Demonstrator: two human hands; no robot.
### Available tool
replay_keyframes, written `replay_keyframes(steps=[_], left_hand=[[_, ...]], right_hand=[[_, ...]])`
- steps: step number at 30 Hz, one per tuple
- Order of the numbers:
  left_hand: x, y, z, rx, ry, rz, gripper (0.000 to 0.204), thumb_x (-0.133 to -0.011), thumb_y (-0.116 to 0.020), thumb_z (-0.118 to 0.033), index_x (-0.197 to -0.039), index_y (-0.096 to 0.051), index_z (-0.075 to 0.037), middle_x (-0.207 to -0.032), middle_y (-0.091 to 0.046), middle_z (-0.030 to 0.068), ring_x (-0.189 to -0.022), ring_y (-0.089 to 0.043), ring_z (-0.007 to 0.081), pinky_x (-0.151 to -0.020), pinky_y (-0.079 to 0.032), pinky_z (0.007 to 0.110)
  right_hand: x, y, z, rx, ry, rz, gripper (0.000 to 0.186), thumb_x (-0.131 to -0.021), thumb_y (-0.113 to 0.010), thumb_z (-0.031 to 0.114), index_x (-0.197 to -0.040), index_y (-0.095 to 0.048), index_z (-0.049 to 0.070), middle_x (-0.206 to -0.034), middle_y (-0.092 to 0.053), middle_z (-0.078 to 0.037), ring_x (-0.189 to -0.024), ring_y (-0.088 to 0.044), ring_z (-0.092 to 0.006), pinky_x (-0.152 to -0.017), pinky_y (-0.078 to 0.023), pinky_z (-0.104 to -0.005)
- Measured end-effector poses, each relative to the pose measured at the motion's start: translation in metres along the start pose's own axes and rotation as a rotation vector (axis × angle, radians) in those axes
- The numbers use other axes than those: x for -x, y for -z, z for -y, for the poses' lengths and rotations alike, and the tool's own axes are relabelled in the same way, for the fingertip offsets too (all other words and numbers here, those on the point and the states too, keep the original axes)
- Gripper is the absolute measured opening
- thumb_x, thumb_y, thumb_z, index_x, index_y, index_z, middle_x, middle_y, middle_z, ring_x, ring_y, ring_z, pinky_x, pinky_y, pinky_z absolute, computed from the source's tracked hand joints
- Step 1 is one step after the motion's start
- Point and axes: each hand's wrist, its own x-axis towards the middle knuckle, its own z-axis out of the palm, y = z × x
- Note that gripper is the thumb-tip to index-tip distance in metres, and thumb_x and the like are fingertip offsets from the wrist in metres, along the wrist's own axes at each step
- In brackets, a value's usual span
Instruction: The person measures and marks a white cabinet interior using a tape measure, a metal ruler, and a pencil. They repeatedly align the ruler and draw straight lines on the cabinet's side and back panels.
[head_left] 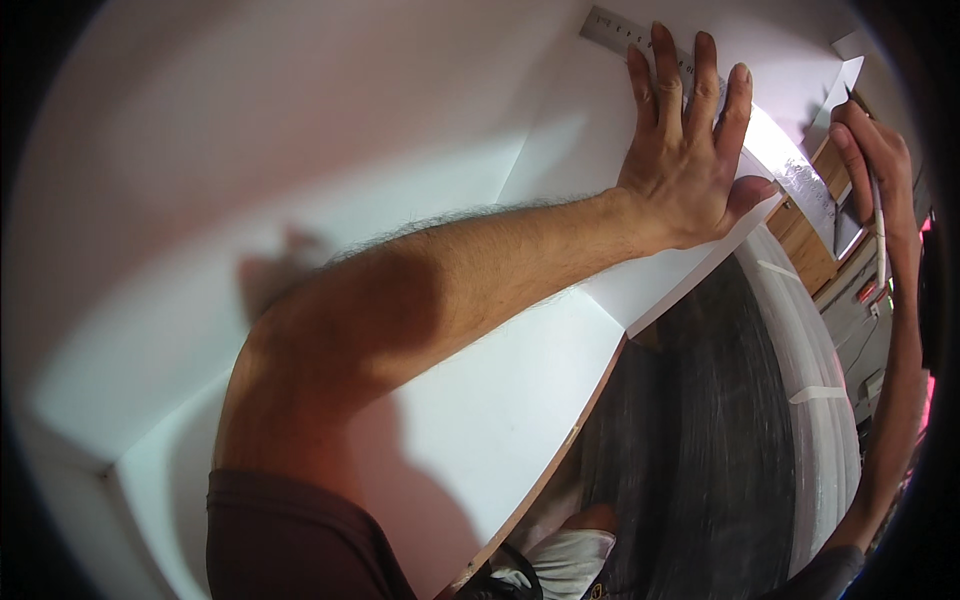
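My left hand [690, 150] lies flat, fingers spread, on a metal ruler [800, 175] that runs diagonally across a white sheet [590, 170] on the white tabletop [330, 180]. It presses the ruler down near the sheet's right edge. My right hand [872, 155] is at the far right, at the ruler's lower end, fingers closed around a thin pen-like tool [878, 225] whose tip points at the ruler's edge. The tool's exact kind is too small to tell.
The white table's wooden-edged front rim [570, 430] curves down to the lower middle. A dark floor [700, 420] and a pale curved band [820, 400] lie beyond it. A wooden block [805, 245] sits under the ruler's end.
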Motion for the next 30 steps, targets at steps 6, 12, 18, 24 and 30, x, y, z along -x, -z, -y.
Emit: replay_keyframes(steps=[6, 12, 18, 24, 30], left_hand=[[-0.007, 0.0, -0.012, 0.029, 0.072, -0.021, 0.108, -0.098, -0.059, -0.062, -0.155, -0.025, 0.023, -0.158, -0.011, 0.0548, -0.147, 0.001, 0.0776, -0.115, -0.005, 0.087], [-0.003, 0.008, -0.021, 0.02, 0.105, 0.032, 0.106, -0.1, -0.06, -0.058, -0.155, -0.023, 0.025, -0.158, -0.007, 0.0557, -0.146, 0.001, 0.0778, -0.116, -0.005, 0.086], [-0.002, 0.038, -0.015, -0.03, 0.153, 0.153, 0.107, -0.102, -0.059, -0.057, -0.155, -0.019, 0.026, -0.158, -0.004, 0.056, -0.146, 0.004, 0.0789, -0.114, -0.003, 0.087], [-0.004, 0.044, -0.021, 0.017, 0.161, 0.197, 0.111, -0.101, -0.06, -0.059, -0.156, -0.013, 0.026, -0.159, -0.001, 0.0564, -0.145, 0.005, 0.0798, -0.114, -0.004, 0.087], [0.004, 0.037, -0.019, 0.003, 0.121, 0.203, 0.109, -0.104, -0.04, -0.072, -0.158, -0.012, 0.019, -0.159, -0.002, 0.0539, -0.144, 0.001, 0.081, -0.107, -0.01, 0.092]], right_hand=[[-0.002, -0.001, 0.002, -0.042, 0.054, 0.011, 0.029, -0.109, -0.058, 0.019, -0.089, -0.056, -0.001, -0.069, -0.045, -0.014, -0.06, -0.046, -0.0271, -0.059, -0.039, -0.0405], [-0.01, 0.008, 0.014, -0.067, 0.048, 0.054, 0.031, -0.108, -0.059, 0.019, -0.084, -0.055, -0.001, -0.069, -0.046, -0.015, -0.058, -0.047, -0.0286, -0.058, -0.039, -0.041], [-0.024, -0.006, 0.013, -0.111, 0.117, -0.031, 0.029, -0.105, -0.063, 0.015, -0.081, -0.054, 0.001, -0.066, -0.046, -0.014, -0.054, -0.047, -0.0284, -0.055, -0.038, -0.0408], [-0.023, 0.007, 0.034, -0.136, 0.074, -0.011, 0.028, -0.102, -0.067, 0.012, -0.08, -0.054, 0.002, -0.064, -0.047, -0.014, -0.053, -0.048, -0.0321, -0.055, -0.039, -0.0433], [-0.016, 0.002, 0.041, -0.119, 0.043, -0.01, 0.026, -0.102, -0.067, 0.012, -0.08, -0.056, 0.003, -0.064, -0.048, -0.014, -0.054, -0.051, -0.0317, -0.055, -0.04, -0.0423]])
